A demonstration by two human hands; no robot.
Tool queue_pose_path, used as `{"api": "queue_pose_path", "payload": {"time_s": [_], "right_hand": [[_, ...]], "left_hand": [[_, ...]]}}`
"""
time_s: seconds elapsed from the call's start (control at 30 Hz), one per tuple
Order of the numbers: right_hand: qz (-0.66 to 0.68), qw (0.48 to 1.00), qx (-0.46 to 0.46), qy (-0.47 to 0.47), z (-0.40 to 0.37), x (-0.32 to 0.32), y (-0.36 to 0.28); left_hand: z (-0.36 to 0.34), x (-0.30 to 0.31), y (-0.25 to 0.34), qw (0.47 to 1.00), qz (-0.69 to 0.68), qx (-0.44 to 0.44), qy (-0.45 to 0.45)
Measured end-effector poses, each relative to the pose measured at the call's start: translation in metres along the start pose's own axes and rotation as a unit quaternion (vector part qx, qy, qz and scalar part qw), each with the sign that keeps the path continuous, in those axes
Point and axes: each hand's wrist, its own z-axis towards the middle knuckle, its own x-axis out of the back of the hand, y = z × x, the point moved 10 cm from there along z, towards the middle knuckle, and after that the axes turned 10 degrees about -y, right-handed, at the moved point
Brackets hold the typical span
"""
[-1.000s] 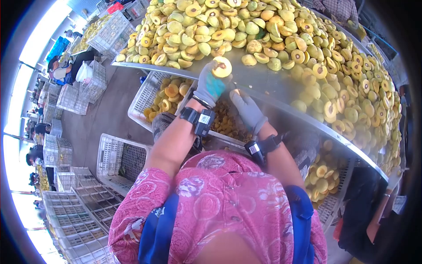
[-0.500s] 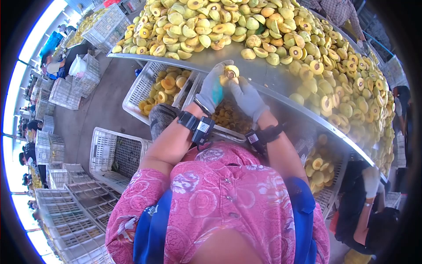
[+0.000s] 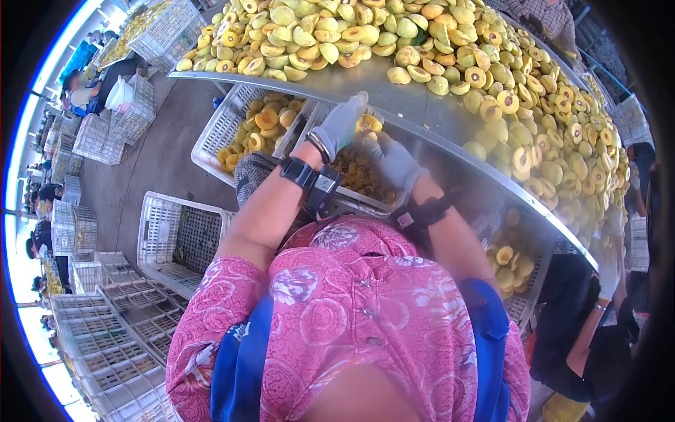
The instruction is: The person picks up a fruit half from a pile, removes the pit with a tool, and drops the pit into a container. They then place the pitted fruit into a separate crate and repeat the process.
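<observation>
The left hand, in a pale glove, holds a yellow fruit piece at its fingertips, just off the table's near edge. The gloved right hand is close by, fingers bent inward; blur hides whether they grip anything (I cannot tell). The step in hand looks like close work on this one piece; from here, the move seems to call for a steady left hold and small, careful right-hand motions.

Beneath the hands, a crate holds small yellow-brown bits. Beside it, another crate contains fruit pieces.

Beyond the hands stretches a metal table, heaped with halved fruit. Another person stands at its far side. To the left, stacked plastic crates stand on a grey floor.
</observation>
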Motion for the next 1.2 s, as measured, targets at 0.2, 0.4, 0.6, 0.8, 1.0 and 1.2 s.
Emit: {"api": "queue_pose_path", "payload": {"time_s": [0.2,0.4,0.6,0.8,1.0,1.2], "right_hand": [[0.121,0.987,0.052,0.095,-0.003,0.007,-0.004],[0.246,0.969,-0.017,0.031,0.003,-0.02,-0.001],[0.354,0.931,-0.054,-0.065,-0.004,-0.038,-0.006],[0.544,0.813,-0.1,-0.183,-0.02,-0.063,-0.02],[0.616,0.744,-0.072,-0.249,-0.026,-0.079,-0.032],[0.706,0.625,-0.07,-0.326,-0.028,-0.088,-0.036]], "left_hand": [[-0.022,-0.013,0.018,0.984,-0.113,-0.11,0.08],[-0.032,-0.004,0.006,0.951,-0.183,-0.183,0.17],[-0.032,-0.008,0.011,0.977,-0.145,-0.086,0.133],[-0.035,-0.008,0.019,0.992,-0.023,-0.081,0.093],[-0.046,-0.016,0.001,0.983,-0.171,-0.039,0.051],[-0.051,-0.009,-0.011,0.962,-0.245,-0.035,0.115]]}}
